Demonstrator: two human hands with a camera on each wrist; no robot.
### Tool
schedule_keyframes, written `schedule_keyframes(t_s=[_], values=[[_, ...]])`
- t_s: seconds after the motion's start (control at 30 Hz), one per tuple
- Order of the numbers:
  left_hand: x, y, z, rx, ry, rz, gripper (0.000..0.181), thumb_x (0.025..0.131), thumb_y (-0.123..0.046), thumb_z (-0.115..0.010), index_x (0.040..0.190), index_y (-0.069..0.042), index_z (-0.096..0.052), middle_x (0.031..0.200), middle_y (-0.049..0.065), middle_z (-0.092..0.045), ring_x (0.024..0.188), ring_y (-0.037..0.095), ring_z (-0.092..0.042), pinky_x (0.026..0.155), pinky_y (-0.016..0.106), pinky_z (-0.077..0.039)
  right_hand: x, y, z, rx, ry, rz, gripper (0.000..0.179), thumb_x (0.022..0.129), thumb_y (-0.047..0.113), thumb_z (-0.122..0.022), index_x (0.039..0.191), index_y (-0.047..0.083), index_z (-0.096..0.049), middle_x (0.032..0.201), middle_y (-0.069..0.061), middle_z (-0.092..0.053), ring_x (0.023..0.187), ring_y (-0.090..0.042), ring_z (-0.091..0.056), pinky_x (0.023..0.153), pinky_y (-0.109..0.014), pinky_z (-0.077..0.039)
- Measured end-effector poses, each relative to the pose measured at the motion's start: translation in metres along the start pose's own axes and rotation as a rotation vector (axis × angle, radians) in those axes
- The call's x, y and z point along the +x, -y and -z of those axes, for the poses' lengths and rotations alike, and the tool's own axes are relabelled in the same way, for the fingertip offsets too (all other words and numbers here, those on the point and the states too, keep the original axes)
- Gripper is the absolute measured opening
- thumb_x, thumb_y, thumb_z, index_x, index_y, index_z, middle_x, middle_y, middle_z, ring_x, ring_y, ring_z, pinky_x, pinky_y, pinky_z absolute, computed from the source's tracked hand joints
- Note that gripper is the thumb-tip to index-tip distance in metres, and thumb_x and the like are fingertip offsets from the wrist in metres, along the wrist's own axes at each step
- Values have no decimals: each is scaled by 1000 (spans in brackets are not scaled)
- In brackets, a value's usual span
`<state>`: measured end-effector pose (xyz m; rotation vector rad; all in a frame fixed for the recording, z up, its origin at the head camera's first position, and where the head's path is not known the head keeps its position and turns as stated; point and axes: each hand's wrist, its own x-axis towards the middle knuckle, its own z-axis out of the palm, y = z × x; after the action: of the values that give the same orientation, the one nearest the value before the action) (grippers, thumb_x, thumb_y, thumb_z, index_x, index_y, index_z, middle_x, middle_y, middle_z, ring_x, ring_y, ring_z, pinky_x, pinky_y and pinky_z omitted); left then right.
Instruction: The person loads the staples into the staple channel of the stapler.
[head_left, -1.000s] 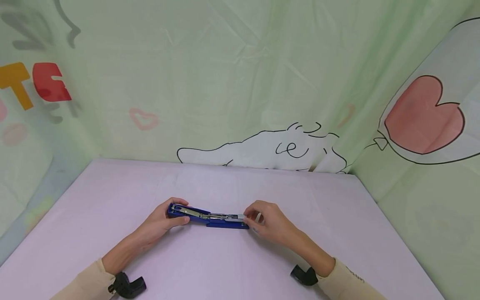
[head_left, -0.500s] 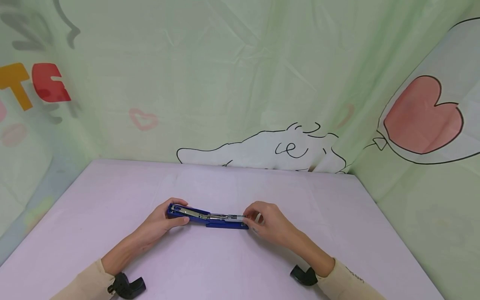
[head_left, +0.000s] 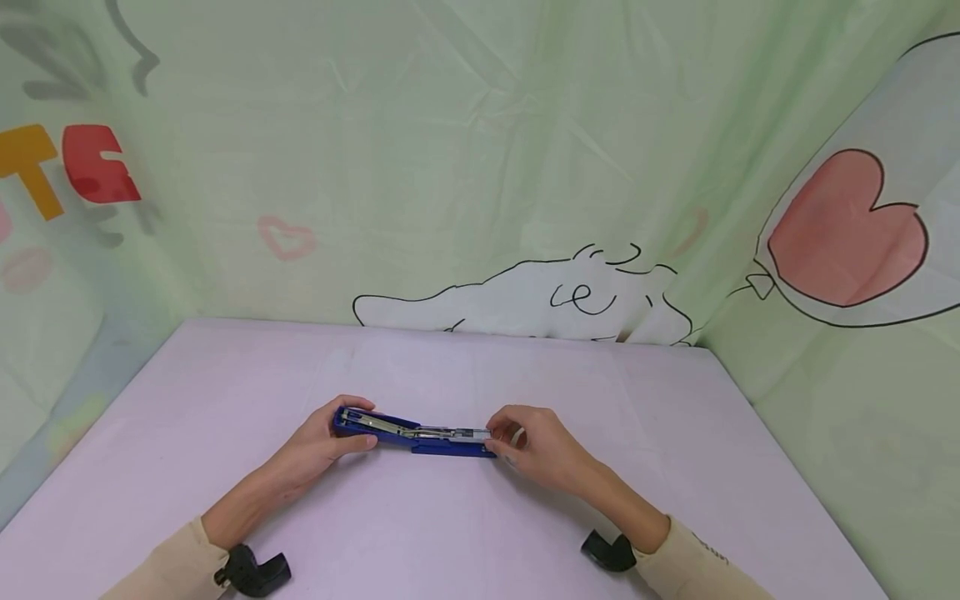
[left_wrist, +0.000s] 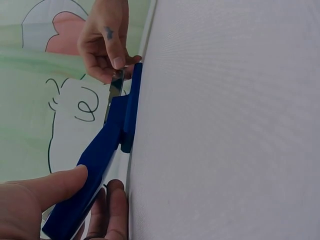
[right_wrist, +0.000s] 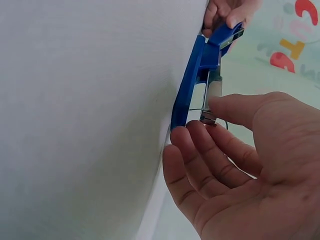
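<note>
A blue stapler (head_left: 408, 440) is being held between the two hands above or on the surface (head_left: 420, 533), opened out with its cover pointing left and its base pointing right. The cover is being gripped by the left hand (head_left: 324, 442), between thumb and fingers, while the end of the metal magazine (head_left: 442, 432) is being pinched between thumb and fingertips by the right hand (head_left: 536, 446). In the head view, the metal inside of the cover is being shown; from the left wrist, mostly blue casing is being presented instead, with the left thumb being laid against it. From the right wrist, a gap between magazine and base is being revealed, along with a pale section of the magazine beside the right thumb. Whether the base is being supported by the surface cannot be told. The surface is being seen as pale lilac from the head and as greyer from the wrists. Its back and sides are being enclosed by pale green sheeting (head_left: 420, 150), on which an orange letter T (head_left: 33, 162) and a red letter (head_left: 101, 165) are being displayed at left, a black-outlined cartoon figure (head_left: 517, 296) at the back, and a red heart (head_left: 847, 229) at right.
</note>
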<state>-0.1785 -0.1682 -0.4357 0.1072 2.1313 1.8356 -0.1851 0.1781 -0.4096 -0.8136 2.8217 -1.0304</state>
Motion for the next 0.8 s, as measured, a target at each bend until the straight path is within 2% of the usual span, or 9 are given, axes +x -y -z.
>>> schedule_keyframes(t_s=[0.5, 0.8], values=[[1, 1, 1, 25, -4, -3, 62, 95, -14, -79, 148, -4, -49, 152, 25, -54, 122, 23, -58, 92, 20, -48, 2, -1, 0, 2, 32, -33, 15, 92, 6, -81, 106, 7, -76, 90, 3, -75, 82, -6, -63, 72, -20, -55], [2, 2, 0, 23, 0, -27, 55, 95, -13, -79, 142, 1, -52, 143, 23, -62, 110, 17, -57, 86, 22, -48, 3, -2, 0, 15, 42, -46, 15, 91, 5, -81, 105, 7, -76, 90, 3, -75, 82, -8, -63, 73, -19, -55]])
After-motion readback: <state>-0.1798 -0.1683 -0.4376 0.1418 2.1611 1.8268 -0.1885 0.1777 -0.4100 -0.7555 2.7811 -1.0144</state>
